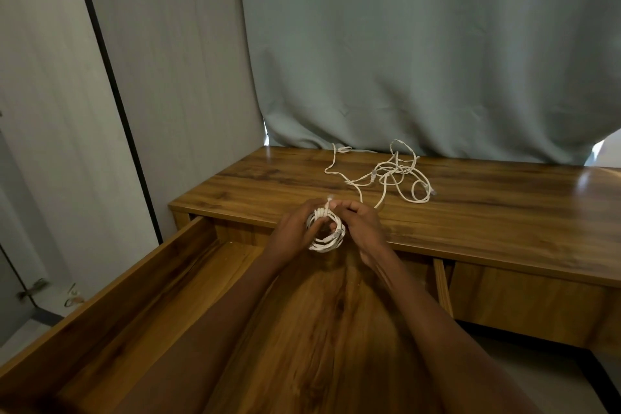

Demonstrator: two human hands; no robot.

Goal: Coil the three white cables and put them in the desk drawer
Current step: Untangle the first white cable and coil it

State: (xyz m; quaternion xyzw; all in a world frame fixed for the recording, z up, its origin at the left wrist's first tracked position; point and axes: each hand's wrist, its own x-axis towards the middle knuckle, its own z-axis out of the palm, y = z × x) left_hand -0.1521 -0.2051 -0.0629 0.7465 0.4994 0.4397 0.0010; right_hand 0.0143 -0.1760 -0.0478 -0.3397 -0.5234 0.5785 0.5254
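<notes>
- Your left hand [295,223] and your right hand [364,227] both hold a small round coil [325,228] of white cable, fingers curled around it, one on each side.
- You hold the coil up over the open drawer [141,306], near the desk's [487,212] front edge.
- More white cable [393,175] lies loose and tangled by the desk's back edge, next to the soft green curtain [420,44].
- Both the desk and the drawer are smooth, shiny brown wood.
- You have open room on the desk's right side.

Wooden desk [487,212] — loose white cables [389,175].
</notes>
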